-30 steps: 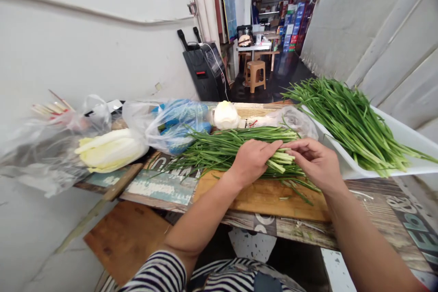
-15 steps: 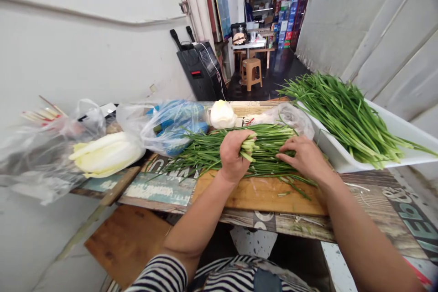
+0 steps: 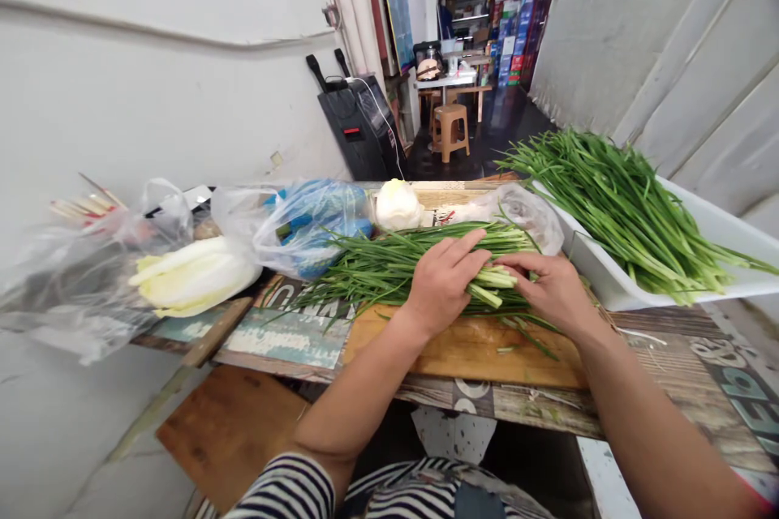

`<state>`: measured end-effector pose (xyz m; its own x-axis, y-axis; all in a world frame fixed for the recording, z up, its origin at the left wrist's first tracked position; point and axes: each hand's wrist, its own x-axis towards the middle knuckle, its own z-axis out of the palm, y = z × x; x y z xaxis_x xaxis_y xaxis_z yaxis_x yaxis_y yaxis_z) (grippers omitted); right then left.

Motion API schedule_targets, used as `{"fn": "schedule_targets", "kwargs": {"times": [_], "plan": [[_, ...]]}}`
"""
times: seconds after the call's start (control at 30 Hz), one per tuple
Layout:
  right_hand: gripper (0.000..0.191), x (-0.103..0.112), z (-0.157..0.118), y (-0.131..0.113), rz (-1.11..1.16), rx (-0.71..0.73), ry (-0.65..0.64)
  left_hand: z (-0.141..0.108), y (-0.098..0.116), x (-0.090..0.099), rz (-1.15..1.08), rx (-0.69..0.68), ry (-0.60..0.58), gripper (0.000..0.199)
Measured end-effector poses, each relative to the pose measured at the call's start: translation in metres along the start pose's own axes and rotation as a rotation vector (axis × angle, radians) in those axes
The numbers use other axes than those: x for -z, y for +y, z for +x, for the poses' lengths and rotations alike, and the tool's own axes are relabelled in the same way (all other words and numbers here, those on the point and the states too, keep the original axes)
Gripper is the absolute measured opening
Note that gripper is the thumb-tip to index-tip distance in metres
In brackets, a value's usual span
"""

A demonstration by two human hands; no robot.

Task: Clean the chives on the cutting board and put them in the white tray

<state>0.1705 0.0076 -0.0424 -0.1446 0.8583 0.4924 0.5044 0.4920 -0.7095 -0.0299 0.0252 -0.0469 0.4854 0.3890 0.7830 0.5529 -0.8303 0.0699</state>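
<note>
My left hand (image 3: 447,280) is closed over a bunch of garlic chives (image 3: 500,279), low over the pile, with the pale stem ends pointing right. At those ends, my right hand (image 3: 551,288) has its thumb and fingers closed on the stems. Under and behind both hands lies a loose heap of garlic chives (image 3: 371,263), leaves toward the left. Part of the heap rests on a wooden cutting board (image 3: 462,349), where a few cut scraps lie near the front.
A white plastic tub (image 3: 614,292) heaped with chives stands at the right. Behind the heap are a round white vegetable (image 3: 398,204) and a crumpled plastic bag (image 3: 529,215). To the left lie a bag with blue contents (image 3: 316,219) and a napa cabbage (image 3: 198,276).
My left hand has lowered and moved right, turning the bunch from upright-ended to lying with its stems rightward. My right hand, apart before, now touches the stem ends.
</note>
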Motion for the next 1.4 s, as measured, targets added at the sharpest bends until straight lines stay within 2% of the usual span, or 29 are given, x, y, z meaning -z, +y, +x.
{"fn": "schedule_targets", "kwargs": {"times": [0.07, 0.13, 0.2, 0.33, 0.5, 0.7, 0.77, 0.83, 0.93, 1.03, 1.13, 1.27, 1.4], "plan": [[0.023, -0.001, 0.0, -0.002, 0.027, -0.033, -0.003, -0.001, -0.003, -0.003, -0.029, 0.012, -0.115, 0.028], [0.026, 0.001, 0.001, -0.002, 0.057, -0.073, -0.027, -0.002, -0.006, -0.006, -0.066, 0.025, -0.156, 0.026], [0.035, 0.005, 0.002, -0.001, 0.074, -0.11, -0.033, -0.002, -0.008, -0.007, -0.103, 0.043, -0.103, 0.022], [0.051, 0.012, 0.003, 0.003, 0.128, -0.175, 0.126, -0.002, -0.008, -0.006, -0.134, 0.08, 0.046, 0.02], [0.038, 0.005, 0.003, 0.003, 0.225, -0.24, 0.096, -0.002, -0.008, -0.006, -0.129, 0.079, 0.048, 0.018], [0.028, -0.004, 0.0, -0.007, 0.234, -0.166, 0.048, -0.003, -0.008, -0.008, -0.105, 0.027, -0.006, 0.022], [0.026, 0.0, 0.0, -0.004, 0.147, -0.091, 0.03, -0.003, -0.009, -0.008, -0.108, 0.017, -0.012, 0.02], [0.022, 0.006, 0.0, 0.005, -0.037, 0.033, 0.033, -0.004, -0.009, -0.009, -0.109, 0.019, 0.0, 0.019], [0.021, 0.014, 0.002, 0.025, -0.361, 0.173, 0.162, -0.004, -0.011, -0.01, -0.098, 0.017, 0.006, 0.025], [0.031, 0.014, 0.007, 0.041, -0.641, 0.174, 0.248, -0.005, -0.011, -0.011, -0.073, 0.026, -0.007, 0.033], [0.034, 0.006, 0.012, 0.047, -0.827, 0.114, 0.149, -0.005, -0.009, -0.009, -0.05, 0.06, 0.001, 0.039], [0.023, 0.002, 0.016, 0.054, -0.884, 0.06, 0.021, -0.005, -0.007, -0.007, -0.058, 0.097, 0.0, 0.045], [0.016, 0.011, 0.012, 0.056, -0.714, 0.158, 0.039, -0.005, -0.007, -0.009, -0.075, 0.108, 0.08, 0.042]]}}
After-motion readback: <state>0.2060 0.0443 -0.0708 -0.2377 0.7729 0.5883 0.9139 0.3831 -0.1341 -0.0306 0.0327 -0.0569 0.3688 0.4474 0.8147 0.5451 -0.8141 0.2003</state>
